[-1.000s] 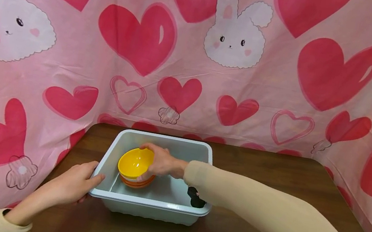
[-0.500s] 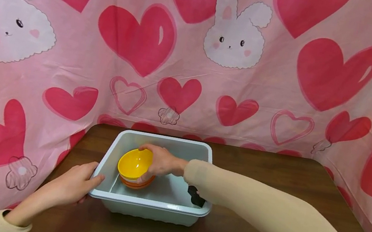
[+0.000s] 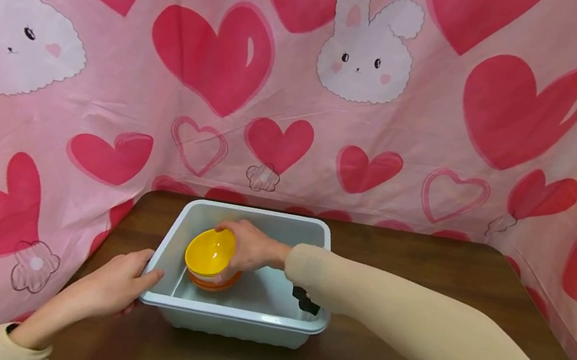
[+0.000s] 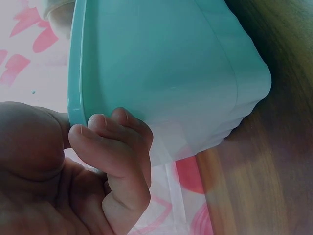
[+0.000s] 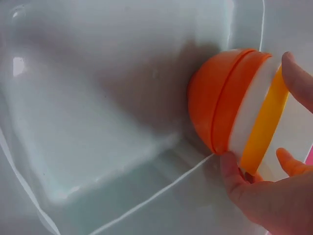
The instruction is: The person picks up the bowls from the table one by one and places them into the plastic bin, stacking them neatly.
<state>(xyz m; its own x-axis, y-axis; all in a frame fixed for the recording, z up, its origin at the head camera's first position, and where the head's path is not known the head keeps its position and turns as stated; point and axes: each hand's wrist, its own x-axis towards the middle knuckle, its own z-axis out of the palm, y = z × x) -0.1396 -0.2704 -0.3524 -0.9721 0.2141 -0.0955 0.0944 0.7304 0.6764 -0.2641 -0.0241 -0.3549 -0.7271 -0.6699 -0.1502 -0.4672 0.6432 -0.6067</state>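
A pale grey-blue plastic tub (image 3: 237,314) stands on the wooden table. Nested bowls sit in its left part: a yellow bowl (image 3: 207,254) on top, a white bowl (image 5: 253,105) under it and orange bowls (image 5: 208,98) at the bottom. My right hand (image 3: 250,246) reaches into the tub and grips the stack near its top, thumb and fingers at the yellow and white rims. With my left hand (image 3: 118,280) I hold the tub's left rim. In the left wrist view its fingers (image 4: 115,152) curl under the lip against the outer wall.
The dark wooden table (image 3: 402,288) extends right of the tub. A pink cloth (image 3: 290,104) with hearts and rabbits hangs behind and along both sides. A black object (image 3: 306,301) shows below my right sleeve, over the tub's front right corner.
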